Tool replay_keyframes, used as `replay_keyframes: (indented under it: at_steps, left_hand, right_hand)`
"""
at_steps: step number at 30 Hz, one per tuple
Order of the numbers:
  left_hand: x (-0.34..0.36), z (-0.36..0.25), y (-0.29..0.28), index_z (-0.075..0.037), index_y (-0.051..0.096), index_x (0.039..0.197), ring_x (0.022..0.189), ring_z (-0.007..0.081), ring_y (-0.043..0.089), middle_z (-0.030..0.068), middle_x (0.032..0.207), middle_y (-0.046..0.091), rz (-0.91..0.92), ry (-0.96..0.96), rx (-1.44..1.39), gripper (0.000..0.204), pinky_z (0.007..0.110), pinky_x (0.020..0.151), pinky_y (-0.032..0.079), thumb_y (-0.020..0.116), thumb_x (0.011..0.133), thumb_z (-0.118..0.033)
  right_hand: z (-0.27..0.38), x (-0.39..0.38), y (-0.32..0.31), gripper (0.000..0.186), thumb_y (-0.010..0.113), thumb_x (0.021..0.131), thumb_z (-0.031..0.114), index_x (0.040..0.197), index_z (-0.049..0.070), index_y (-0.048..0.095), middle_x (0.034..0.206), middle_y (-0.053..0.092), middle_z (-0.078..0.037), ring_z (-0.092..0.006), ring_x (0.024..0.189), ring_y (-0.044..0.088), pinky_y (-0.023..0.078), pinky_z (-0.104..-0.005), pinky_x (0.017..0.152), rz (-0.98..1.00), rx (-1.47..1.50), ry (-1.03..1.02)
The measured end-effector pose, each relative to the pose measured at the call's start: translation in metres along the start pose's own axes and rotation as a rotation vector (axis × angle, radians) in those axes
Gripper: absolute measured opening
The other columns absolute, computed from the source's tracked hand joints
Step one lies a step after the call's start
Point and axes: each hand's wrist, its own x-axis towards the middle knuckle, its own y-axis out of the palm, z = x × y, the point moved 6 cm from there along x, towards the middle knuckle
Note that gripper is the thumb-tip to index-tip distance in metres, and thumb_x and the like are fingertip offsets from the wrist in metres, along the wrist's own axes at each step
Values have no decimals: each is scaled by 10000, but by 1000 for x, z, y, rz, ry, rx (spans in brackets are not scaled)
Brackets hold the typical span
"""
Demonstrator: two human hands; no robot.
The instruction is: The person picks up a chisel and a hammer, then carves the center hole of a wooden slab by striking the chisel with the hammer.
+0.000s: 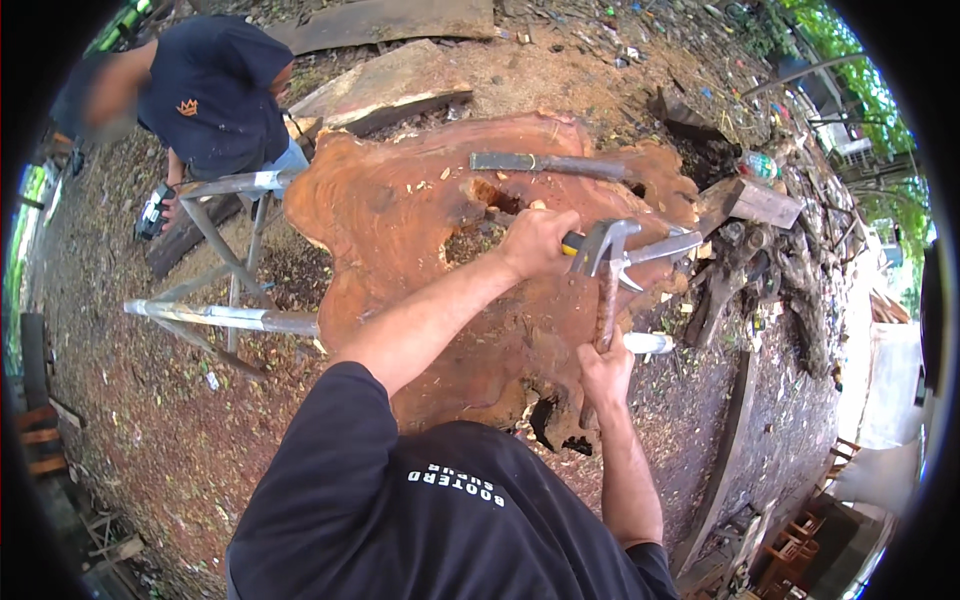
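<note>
A big reddish-brown wood slab [390, 215] with a wavy outline and several holes lies in front of me. My left hand [540, 243] is closed around the yellow and black handle of a chisel, whose metal blade [662, 248] points right toward the slab's far right edge. My right hand [606, 372] grips the wooden handle of a hammer [606, 310]. The hammer's steel head is in front of the chisel in this view, hiding part of it; whether they touch I cannot tell. Pale wood chips lie scattered on the slab.
A long tool [550, 165] lies across the slab's far side. Metal trestle bars [225, 315] show under the slab at left. A person in a dark shirt [215, 95] bends at the far left, holding a dark device [153, 212]. Roots and timber [765, 270] are piled at right.
</note>
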Motion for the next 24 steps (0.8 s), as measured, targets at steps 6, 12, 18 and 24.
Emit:
replay_keyframes:
  at_steps: [6,12,18,24]
  left_hand:
    - [6,1,-2,-98,551,778,638,339,668,120,654,636,14,-2,59,235,438,599,522,749,714,-207]
    - [0,12,13,-72,557,785,660,365,627,142,687,617,51,-11,12,208,447,594,493,746,728,-136]
    - [4,15,13,-85,576,816,664,352,667,143,689,642,73,-97,47,189,455,600,524,730,726,-149]
    - [12,-15,14,-72,568,839,669,359,665,138,707,651,139,-12,46,215,454,593,520,734,716,-131]
  right_hand:
    - [9,-15,-6,378,654,762,142,1096,-33,629,664,659,-80,-171,556,613,516,-344,566,-109,355,-59]
    - [-1,6,1,336,630,763,145,1050,-31,614,617,621,-128,-232,534,608,529,-399,587,9,-1,15]
    - [15,-10,-13,178,627,758,96,907,2,602,589,582,-62,-145,517,537,479,-347,539,-125,291,-60]
    - [-1,-19,3,145,634,768,82,894,20,596,608,573,-11,-89,545,507,453,-311,517,-30,425,38]
